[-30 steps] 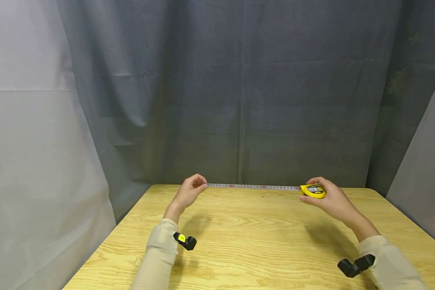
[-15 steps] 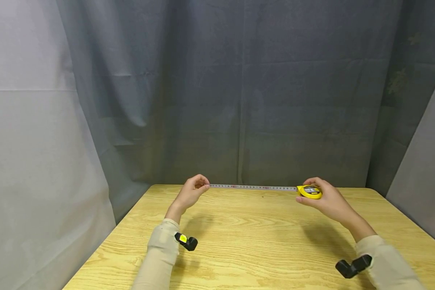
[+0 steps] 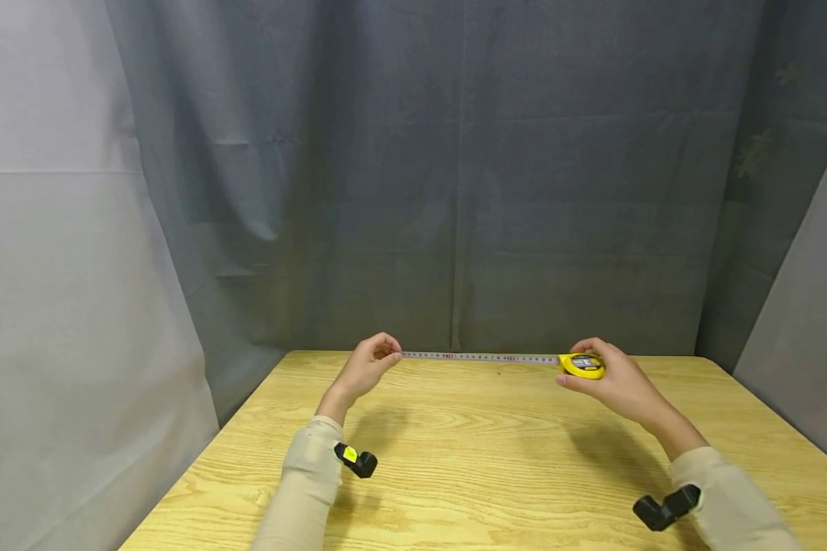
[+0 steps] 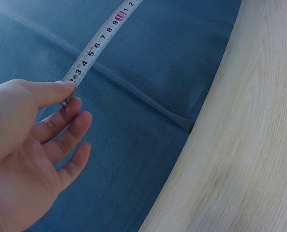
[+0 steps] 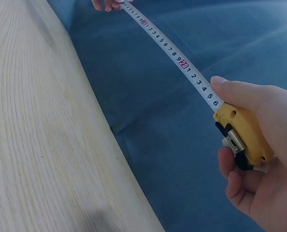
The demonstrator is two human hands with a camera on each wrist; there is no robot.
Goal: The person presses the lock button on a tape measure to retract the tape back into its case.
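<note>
The left hand (image 3: 367,366) pinches the end of the tape blade (image 3: 478,357) – the right hand (image 3: 609,379) grips the yellow tape measure case (image 3: 582,366), blade stretched between them above the worktop's (image 3: 469,459) far edge.

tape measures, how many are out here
1: a yellow tape measure held by the right hand over the table's far edge, its blade pinched by the left hand.
</note>
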